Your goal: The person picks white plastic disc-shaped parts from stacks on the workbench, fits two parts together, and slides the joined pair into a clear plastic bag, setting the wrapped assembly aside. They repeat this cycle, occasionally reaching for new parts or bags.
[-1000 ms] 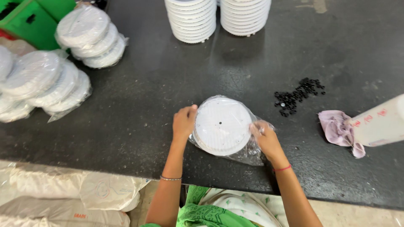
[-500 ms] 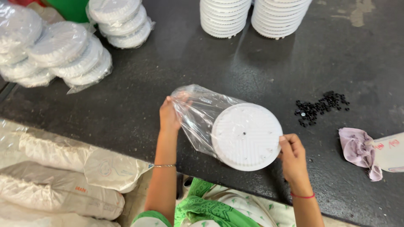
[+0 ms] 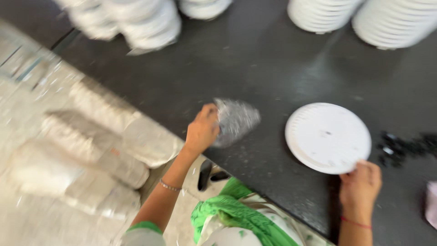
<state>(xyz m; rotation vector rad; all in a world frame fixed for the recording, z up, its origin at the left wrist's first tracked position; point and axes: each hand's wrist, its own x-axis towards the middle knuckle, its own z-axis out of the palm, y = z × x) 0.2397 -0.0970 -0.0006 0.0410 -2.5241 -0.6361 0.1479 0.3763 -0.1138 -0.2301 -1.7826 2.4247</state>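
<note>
My left hand (image 3: pixel 202 131) grips a crumpled clear plastic bag (image 3: pixel 235 121) near the front edge of the dark table (image 3: pixel 255 68). My right hand (image 3: pixel 360 183) holds the near rim of a round white disc-shaped piece (image 3: pixel 327 136), apparently a stack of such pieces, which rests flat on the table to the right of the bag. Bag and white piece are apart now. The view is blurred by motion.
Tall stacks of white round pieces (image 3: pixel 364 18) stand at the back right. Bagged stacks (image 3: pixel 136 23) lie at the back left. A scatter of small black bits (image 3: pixel 400 148) lies right of the disc. Filled white sacks (image 3: pixel 91 150) sit on the floor at left.
The plastic bag has come off the white stack and is pulled left in my left hand. The white piece now lies flat. The camera has swung left and down.
</note>
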